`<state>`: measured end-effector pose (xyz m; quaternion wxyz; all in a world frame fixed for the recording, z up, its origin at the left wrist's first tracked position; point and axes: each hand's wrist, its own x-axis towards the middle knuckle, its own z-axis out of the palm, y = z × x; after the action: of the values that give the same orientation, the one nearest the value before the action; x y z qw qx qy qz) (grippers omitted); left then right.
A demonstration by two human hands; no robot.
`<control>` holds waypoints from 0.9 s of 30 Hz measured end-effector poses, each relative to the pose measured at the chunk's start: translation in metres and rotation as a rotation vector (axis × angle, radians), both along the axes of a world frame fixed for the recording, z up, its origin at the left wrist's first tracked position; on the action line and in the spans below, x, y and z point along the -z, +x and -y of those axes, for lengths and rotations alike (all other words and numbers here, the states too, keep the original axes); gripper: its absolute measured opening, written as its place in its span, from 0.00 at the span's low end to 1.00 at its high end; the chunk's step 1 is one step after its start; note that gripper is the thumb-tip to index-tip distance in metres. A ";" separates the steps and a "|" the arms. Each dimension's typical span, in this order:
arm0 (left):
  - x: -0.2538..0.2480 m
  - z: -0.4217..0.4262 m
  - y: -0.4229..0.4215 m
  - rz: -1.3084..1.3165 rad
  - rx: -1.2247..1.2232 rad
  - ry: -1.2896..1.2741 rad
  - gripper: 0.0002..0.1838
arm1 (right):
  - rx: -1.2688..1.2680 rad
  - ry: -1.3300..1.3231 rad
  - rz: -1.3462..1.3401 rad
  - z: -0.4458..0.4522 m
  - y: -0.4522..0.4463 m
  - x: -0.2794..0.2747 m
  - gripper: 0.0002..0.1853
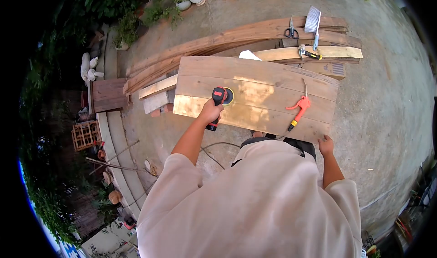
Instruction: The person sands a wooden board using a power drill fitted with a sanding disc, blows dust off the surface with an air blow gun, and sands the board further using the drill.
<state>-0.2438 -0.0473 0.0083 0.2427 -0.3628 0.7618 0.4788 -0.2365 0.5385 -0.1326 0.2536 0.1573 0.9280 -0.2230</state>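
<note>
wooden board (264,101) mid-frame, left hand (211,111) wrapped round the sander (219,94) left of centre, right hand (325,145) at its lower-right corner, grip unclear — best keep the pad (230,96) flat, press lightly along the grain, clear of the orange air gun (301,107).

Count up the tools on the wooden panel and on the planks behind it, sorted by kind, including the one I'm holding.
Power sander, in the left hand: 1
Orange-red air blow gun: 1
Scissors: 1
Brush: 1
Tool with a black-and-yellow handle, probably a hammer: 1
Total: 5
</note>
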 end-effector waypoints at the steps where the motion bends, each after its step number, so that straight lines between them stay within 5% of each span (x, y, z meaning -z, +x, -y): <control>1: -0.008 -0.005 -0.001 -0.043 0.005 -0.059 0.12 | 0.009 0.028 0.000 -0.001 0.001 -0.003 0.30; 7: -0.011 -0.013 0.003 -0.012 0.147 -0.040 0.15 | 0.075 0.082 0.009 -0.012 0.007 0.003 0.31; 14: 0.037 0.002 0.012 -0.032 0.263 -0.307 0.25 | 0.108 0.070 0.045 -0.016 0.008 0.004 0.32; 17: 0.000 -0.015 0.006 0.017 0.236 -0.208 0.26 | 0.121 0.034 0.051 -0.015 0.011 0.006 0.32; 27: 0.017 -0.013 0.015 -0.023 0.141 -0.256 0.23 | 0.127 -0.005 0.069 -0.014 0.014 0.007 0.31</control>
<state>-0.2286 -0.0346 -0.0083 0.2187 -0.3306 0.8430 0.3636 -0.2223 0.5521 -0.1394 0.2709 0.2227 0.9064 -0.2355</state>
